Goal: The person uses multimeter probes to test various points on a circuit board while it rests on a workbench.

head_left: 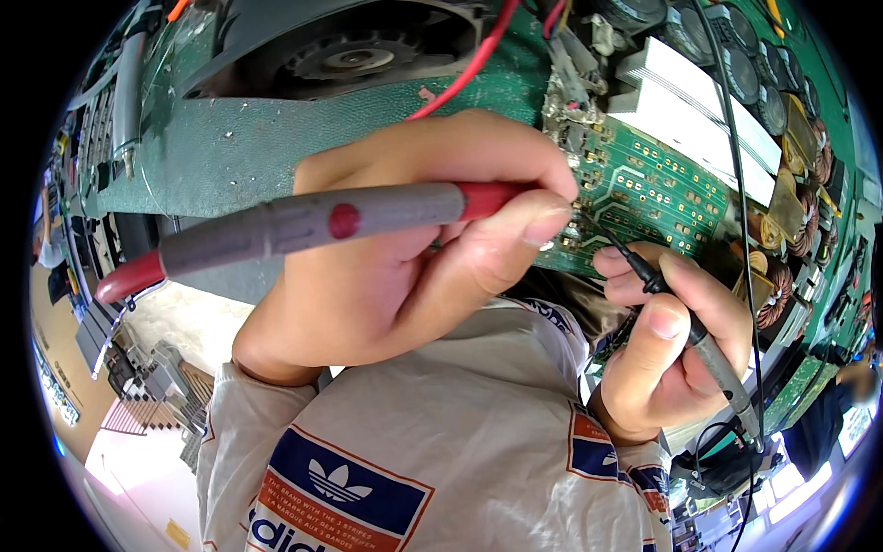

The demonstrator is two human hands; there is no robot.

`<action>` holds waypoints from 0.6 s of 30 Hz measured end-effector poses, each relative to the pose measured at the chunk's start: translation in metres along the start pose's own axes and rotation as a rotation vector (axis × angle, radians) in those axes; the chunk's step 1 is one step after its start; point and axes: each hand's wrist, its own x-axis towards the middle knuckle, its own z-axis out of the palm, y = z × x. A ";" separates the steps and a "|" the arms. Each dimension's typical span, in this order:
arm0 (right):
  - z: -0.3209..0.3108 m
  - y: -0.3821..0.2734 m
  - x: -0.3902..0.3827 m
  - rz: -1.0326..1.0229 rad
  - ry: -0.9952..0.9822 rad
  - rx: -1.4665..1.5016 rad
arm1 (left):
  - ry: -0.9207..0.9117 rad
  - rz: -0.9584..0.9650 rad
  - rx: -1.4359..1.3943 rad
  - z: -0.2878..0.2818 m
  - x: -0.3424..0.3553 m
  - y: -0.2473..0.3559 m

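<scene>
My left hand (pixel 405 239) is closed in a pinch round a red and grey test probe (pixel 303 221). Its thick body slants back to the left, and its tip is hidden behind my fingertips at the board's edge. In my right hand (pixel 681 340) is a black and grey test probe (pixel 713 359), gripped between thumb and fingers. Its thin black tip points up and left at the green circuit board (pixel 658 189), close to the solder pads; I cannot tell whether it touches. Several rows of bare pads show on the board between and beyond my hands.
A white finned heat sink (pixel 704 120), round black capacitors (pixel 736 69) and copper coils (pixel 777 294) stand on the boards at right. A black cable (pixel 740 175) hangs across them. Behind my left hand lie a red wire (pixel 474 69), a black fan (pixel 354 57) and a green mat (pixel 221 152).
</scene>
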 end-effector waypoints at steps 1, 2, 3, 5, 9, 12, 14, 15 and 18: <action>0.001 0.001 -0.002 0.005 0.011 0.014 | -0.005 0.015 0.004 0.000 0.001 -0.002; 0.002 0.002 -0.005 0.009 0.022 0.029 | -0.008 0.030 0.009 0.000 0.002 -0.003; 0.004 0.003 -0.006 0.011 0.032 0.046 | -0.010 0.046 0.016 -0.001 0.003 -0.005; 0.002 0.003 -0.008 0.008 0.016 0.026 | -0.014 0.094 0.057 -0.002 0.004 -0.006; 0.002 0.005 -0.009 -0.011 0.017 -0.005 | -0.023 0.176 0.115 -0.003 0.006 -0.008; 0.004 0.004 -0.010 0.014 0.041 -0.017 | -0.030 0.199 0.128 -0.005 0.008 -0.010; 0.006 0.003 -0.011 0.027 0.066 -0.018 | -0.032 0.205 0.120 -0.004 0.008 -0.011; 0.006 0.003 -0.011 0.030 0.077 -0.019 | -0.035 0.209 0.111 -0.005 0.009 -0.011; 0.008 0.003 -0.011 0.036 0.101 -0.022 | -0.039 0.234 0.101 -0.005 0.010 -0.014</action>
